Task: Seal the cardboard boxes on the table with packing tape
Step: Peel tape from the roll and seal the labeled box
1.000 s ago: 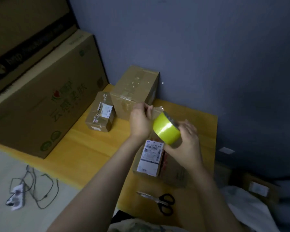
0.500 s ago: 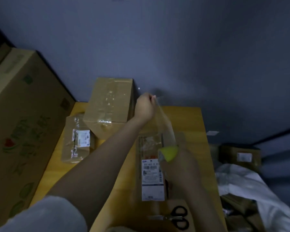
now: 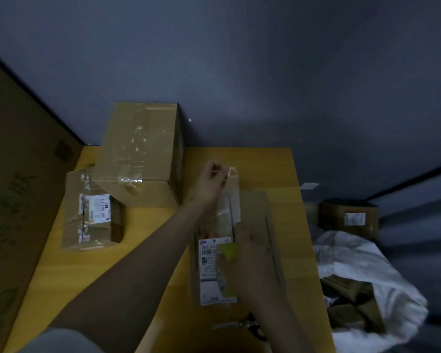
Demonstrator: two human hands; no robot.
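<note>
Flat box: right half of the table, label up.
Tape roll: yellow, above the box's label.
Right hand: fingers curled round the tape roll.
Tape strip: clear, stretched from the roll to the box's far end.
Left hand: pinching the strip's free end.
Large box: far-left corner.
Small box: left edge, just beside the large box.
Scissors: near edge, blurred.

Your left hand, which a second ago sat right against the tape roll, now pinches the tape's end out at the far end of the flat box, well apart from the roll. A strip of tape now stretches between them along the box top. Your right hand has brought the roll down from mid-air to the box's label, fingers curled round it.
</note>
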